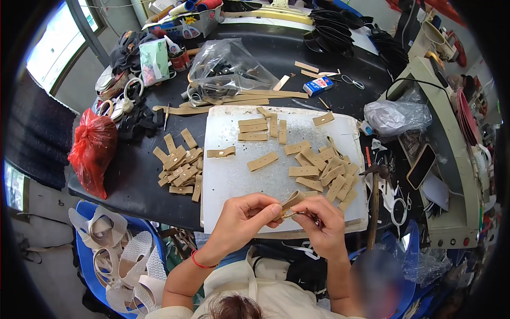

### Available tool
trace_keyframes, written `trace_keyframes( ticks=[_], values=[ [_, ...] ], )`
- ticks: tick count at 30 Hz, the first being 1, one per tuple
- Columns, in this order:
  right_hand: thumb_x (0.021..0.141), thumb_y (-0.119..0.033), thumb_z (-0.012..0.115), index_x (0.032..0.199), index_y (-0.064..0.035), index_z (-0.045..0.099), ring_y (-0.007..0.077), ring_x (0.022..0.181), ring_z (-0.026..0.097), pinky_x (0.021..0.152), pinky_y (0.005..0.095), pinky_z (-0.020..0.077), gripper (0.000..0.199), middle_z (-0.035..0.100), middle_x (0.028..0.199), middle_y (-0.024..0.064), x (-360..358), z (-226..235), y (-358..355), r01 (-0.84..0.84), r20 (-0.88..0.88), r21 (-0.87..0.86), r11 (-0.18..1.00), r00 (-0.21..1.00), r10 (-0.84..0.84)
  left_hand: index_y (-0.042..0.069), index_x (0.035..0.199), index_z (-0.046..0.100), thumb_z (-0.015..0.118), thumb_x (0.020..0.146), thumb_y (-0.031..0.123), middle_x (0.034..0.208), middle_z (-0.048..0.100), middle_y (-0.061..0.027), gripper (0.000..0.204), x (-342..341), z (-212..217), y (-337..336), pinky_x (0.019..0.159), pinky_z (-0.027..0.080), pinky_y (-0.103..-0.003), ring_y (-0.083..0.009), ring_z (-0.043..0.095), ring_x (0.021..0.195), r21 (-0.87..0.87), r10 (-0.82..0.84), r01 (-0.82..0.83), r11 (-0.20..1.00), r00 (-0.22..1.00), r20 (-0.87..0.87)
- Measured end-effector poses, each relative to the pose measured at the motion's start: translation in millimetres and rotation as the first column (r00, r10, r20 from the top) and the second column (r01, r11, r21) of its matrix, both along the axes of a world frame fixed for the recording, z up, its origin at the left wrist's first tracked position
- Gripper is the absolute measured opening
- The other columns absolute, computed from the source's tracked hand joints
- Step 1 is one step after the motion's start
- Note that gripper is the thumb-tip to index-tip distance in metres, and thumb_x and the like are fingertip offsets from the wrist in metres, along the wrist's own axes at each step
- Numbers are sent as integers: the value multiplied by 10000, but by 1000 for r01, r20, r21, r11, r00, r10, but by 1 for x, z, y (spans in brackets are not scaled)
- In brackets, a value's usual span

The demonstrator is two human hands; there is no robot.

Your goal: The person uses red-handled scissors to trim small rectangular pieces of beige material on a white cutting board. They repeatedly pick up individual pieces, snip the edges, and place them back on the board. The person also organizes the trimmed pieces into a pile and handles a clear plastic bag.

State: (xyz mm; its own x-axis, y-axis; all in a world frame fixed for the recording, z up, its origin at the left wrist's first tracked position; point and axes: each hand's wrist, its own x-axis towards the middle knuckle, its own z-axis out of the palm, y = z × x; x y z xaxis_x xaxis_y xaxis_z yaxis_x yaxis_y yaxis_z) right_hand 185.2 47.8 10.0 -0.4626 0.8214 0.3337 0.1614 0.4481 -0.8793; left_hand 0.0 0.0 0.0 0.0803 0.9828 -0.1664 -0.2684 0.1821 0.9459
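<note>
Left hand (245, 217) and right hand (325, 222), fingers closed, pinch a looped, flat, tan leather-like strip (294, 198) at the lower centre of the frame, over a white rectangular board (226, 181), the strip judged light, flexible and springy when bent, best gripped near its ends.

The blue box (317, 85) bears unreadable white print

This is a workshop: strips (304, 171) lie heaped on the board (234, 181), with a hammer (374, 207) just right of it and a bin (83, 252) of straps (127, 260) off its near-left corner.
</note>
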Motion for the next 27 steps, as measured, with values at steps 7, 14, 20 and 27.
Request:
trace_keyframes(
  ticks=[7, 14, 20, 27],
  values=[
    [796, 1, 689, 963, -31, 649, 78, 664, 519, 571, 217, 422, 175, 620, 883, 43, 1, -3, 0, 30, 54, -121, 992, 998, -23, -31, 1072, 633, 592, 908, 111, 890, 673, -97, 221, 1, 9, 0, 682, 531, -247, -126, 649, 772, 22, -8, 14, 1000, 972, -237],
    [814, -9, 679, 995, -23, 626, 30, 711, 509, 600, 200, 433, 189, 606, 917, 12, 4, -14, -2, -14, -63, -492, 871, 998, -20, -18, 1048, 640, 658, 850, 118, 891, 676, -156, 241, 6, 4, -2, 642, 523, -290, -216, 661, 704, 298, 92, 77, 952, 853, -513],
    [827, -44, 681, 1086, -9, 570, 22, 626, 490, 552, 164, 396, 284, 586, 798, -16, -4, -8, -2, -37, -228, -650, 759, 962, -149, -25, 1000, 640, 684, 834, 112, 852, 681, -126, 220, 10, -2, -4, 635, 524, -273, -176, 655, 695, 263, 72, 60, 963, 882, -466],
    [832, -53, 673, 1072, -10, 565, 16, 545, 453, 443, 165, 312, 267, 564, 732, -33, 0, -21, -3, -143, -312, -735, 663, 939, -143, -35, 1069, 595, 628, 888, 100, 953, 647, -72, 228, 17, -16, -11, 691, 533, -238, -90, 619, 794, -41, 53, -52, 998, 998, 39]
  ],
)
